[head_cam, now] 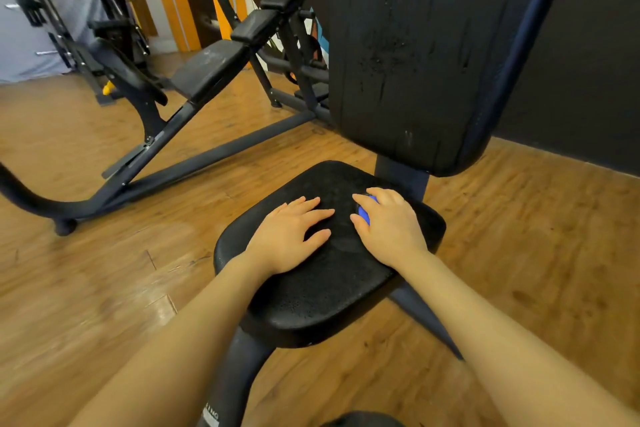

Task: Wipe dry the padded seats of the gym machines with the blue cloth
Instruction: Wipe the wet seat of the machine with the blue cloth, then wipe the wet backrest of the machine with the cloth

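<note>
Blue cloth (364, 213) under right hand (391, 227), mid-seat (311, 302), edges apart.

The left hand (289, 236) lay flat on the wet black seat (322, 291); the right hand (389, 227) gripped the blue cloth (364, 213).

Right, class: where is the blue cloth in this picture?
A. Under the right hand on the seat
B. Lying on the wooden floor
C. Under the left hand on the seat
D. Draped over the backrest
A: the blue cloth peeks out beneath the right hand on the seat.
</note>
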Demonstrator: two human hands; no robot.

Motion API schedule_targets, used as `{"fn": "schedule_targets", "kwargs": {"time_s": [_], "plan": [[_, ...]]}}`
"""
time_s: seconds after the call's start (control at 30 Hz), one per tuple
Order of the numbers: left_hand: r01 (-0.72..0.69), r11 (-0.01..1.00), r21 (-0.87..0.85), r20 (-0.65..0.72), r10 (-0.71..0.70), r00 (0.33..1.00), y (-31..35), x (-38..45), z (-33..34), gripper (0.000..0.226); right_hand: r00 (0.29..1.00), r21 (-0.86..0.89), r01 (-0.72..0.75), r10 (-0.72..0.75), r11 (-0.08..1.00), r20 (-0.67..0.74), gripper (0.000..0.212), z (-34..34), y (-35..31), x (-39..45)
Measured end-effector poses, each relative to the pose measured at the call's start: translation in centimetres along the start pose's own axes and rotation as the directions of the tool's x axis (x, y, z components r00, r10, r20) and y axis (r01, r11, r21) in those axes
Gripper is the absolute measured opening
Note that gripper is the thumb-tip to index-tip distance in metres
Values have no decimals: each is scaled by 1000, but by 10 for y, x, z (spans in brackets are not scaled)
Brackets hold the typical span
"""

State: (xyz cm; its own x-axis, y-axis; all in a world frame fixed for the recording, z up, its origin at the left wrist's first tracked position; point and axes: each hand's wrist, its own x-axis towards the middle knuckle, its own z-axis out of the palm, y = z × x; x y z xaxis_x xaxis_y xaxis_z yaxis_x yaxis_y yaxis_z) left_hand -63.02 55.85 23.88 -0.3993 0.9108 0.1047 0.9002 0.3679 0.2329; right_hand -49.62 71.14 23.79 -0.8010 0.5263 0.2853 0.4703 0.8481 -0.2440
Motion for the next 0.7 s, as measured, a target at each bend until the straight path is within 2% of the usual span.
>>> {"fn": "schedule_targets", "kwargs": {"time_s": [0.27,0.53,0.6,0.7], "plan": [[12,1000,9,-23,-12,1000,1,1,0,58,999,12,25,-24,1000,-34,47,1,2,2],[6,998,63,-24,-4,1000,3,6,-4,58,999,50,13,-12,999,-35,46,-1,2,4],[-13,997,73,-53,17,998,0,10,-7,51,999,67,29,-25,997,-48,47,-3,1,3],[-25,1000,-3,-159,24,987,-10,26,-13,42,995,99,72,-65,992,-73,48,-11,2,0]]}}
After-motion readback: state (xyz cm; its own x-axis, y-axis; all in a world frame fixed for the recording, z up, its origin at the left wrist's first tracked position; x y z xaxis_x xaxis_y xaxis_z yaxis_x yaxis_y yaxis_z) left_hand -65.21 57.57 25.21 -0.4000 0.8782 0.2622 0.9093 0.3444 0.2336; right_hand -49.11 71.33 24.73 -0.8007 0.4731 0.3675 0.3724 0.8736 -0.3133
